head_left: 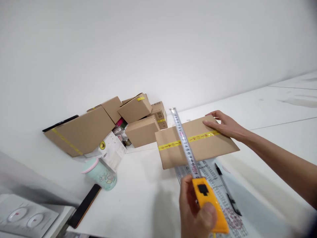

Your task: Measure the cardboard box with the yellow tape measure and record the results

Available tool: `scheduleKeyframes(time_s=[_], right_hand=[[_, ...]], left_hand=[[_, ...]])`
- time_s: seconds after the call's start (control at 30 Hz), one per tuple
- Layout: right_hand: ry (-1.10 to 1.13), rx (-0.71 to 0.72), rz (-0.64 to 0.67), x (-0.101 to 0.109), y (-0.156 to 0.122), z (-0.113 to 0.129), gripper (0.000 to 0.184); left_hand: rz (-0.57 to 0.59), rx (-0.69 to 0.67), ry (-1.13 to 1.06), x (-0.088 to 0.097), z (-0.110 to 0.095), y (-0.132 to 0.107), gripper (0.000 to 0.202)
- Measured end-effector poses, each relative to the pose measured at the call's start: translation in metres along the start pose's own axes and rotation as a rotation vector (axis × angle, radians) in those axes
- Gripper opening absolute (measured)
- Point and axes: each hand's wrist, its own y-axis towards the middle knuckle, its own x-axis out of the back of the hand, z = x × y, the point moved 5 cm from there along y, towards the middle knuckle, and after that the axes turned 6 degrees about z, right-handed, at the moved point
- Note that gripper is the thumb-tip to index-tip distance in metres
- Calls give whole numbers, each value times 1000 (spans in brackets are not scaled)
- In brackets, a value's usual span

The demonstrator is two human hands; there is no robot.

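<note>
My left hand (195, 211) is wrapped round a yellow tape measure (213, 205), thumb on its case. Its metal blade (184, 142) is pulled out and runs away from me across the face of a cardboard box (200, 145). A strip of yellow printed tape crosses that box. At the box's far right edge, my right hand (223, 125) grips it, thumb on the near face and fingers behind. Below the box lie a printed sheet (210, 175) and a black-and-clear pen (228, 190).
Several cardboard boxes (142, 132) are stacked against the wall at the back left. In front of them stand a white carton (112, 150) and a mint cup (102, 175) with a pink rim. A dark flat object (84, 206) and a white panel with round dials (24, 215) sit at the lower left.
</note>
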Motion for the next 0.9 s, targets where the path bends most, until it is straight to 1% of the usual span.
scheduleKeyframes(time_s=[0.07,0.13,0.2,0.23,0.3,0.43,0.53,0.63,0.77,0.9], right_hand=[[-85,107,13,2,-3,8,48],[-209,268,1,3,-6,20,39],[-326,420,-22,1,-11,31,33],[-370,472,-32,-1,-14,36,33],[-461,530,-55,-5,-18,43,38],[-673,597,-80,-15,-28,55,51],[-763,629,-81,-19,-32,60,53],[-789,631,-76,-20,-33,63,51],[-777,608,-47,-20,-31,62,55],[-755,613,-57,-21,-29,60,51]], left_hand=[[19,108,-63,-11,23,-5,76],[45,190,-110,-20,37,-5,77],[67,229,-138,-27,44,-5,78],[70,230,-148,-30,45,-4,77],[74,215,-154,-35,47,-5,75],[57,235,-154,-45,56,-9,72],[17,263,-142,-48,64,-12,71],[-9,266,-120,-50,68,-14,69],[-44,192,-63,-49,71,-14,60],[-52,201,-48,-47,78,-15,65]])
